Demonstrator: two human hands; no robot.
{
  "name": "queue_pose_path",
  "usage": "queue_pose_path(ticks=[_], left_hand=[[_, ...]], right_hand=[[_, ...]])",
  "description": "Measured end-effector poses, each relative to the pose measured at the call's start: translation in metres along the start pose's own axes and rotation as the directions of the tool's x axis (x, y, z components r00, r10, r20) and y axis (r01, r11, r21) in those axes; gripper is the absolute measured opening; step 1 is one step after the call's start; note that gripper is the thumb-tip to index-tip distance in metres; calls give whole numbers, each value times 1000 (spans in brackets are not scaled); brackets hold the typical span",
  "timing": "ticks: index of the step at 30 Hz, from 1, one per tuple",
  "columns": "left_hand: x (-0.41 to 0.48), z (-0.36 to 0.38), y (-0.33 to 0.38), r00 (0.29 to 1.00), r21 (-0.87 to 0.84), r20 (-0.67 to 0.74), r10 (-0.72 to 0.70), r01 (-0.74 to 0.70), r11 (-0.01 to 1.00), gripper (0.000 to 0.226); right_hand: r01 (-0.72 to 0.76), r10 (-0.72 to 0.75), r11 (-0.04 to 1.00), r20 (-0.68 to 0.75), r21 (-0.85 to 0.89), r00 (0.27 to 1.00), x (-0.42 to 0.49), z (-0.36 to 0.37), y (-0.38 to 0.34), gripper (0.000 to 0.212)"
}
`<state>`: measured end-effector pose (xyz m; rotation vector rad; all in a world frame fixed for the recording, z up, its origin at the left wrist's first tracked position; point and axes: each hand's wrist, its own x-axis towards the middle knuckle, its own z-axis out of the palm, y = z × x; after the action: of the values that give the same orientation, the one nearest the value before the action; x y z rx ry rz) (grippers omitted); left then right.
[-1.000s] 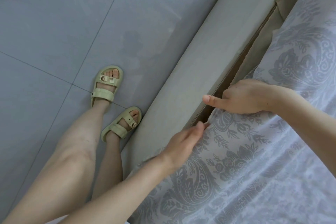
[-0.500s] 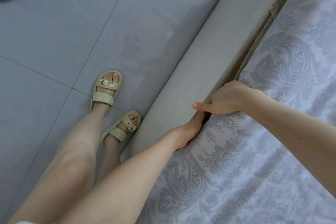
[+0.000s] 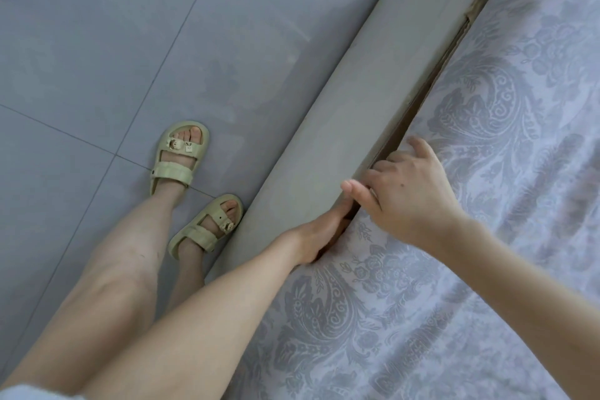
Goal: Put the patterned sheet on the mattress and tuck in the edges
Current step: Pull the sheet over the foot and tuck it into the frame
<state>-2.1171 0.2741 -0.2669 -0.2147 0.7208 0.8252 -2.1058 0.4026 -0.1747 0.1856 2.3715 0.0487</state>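
Note:
The patterned sheet, pale lilac with grey floral scrolls, covers the mattress on the right half of the view. Its edge runs down into the dark gap beside the grey padded bed frame. My left hand is pushed fingers-first into that gap, with the fingers hidden between sheet and frame. My right hand rests on the sheet's edge just above it, fingers spread, thumb lying on the frame's rim. Neither hand visibly grips the fabric.
Grey floor tiles fill the left. My two legs stand close to the frame in pale green sandals; the nearer foot touches its base. Farther up the gap, a brown strip shows beside the frame.
My left hand has gone from above the sheet's edge down into the gap. My right hand has slid lower along the edge and opened its fingers. The view has shifted along the bed.

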Motion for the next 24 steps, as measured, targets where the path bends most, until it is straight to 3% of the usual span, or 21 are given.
queue_pose_path(ticks=[3,5,10,16,18,20,22,24], left_hand=[[5,1,-1,988,79,-153,29,-17,997,59],[6,2,0,981,68,-191,-28,42,997,58],[-28,-2,-12,945,-5,-324,31,-34,999,60],[-53,-12,-71,876,183,-446,184,-113,977,58],[-57,-10,-85,874,165,-460,159,-92,982,63],[-59,-9,-95,873,129,-470,132,-79,988,69],[-57,-9,-102,876,104,-474,88,-44,994,66],[-62,-7,-102,894,84,-443,69,-36,996,65]], right_hand=[[8,-11,1000,-117,-26,993,-19,23,0,65],[43,-47,999,-163,-27,986,-10,33,-1,64],[91,-75,986,114,-139,991,22,35,-10,75],[64,-42,989,163,-137,986,30,29,-17,72],[38,-27,992,85,-120,996,24,31,-17,76],[16,-21,999,-115,-48,993,16,37,-15,74],[16,-6,1000,-334,26,943,7,40,-20,62],[93,-47,991,-404,97,914,-5,36,-45,56]])
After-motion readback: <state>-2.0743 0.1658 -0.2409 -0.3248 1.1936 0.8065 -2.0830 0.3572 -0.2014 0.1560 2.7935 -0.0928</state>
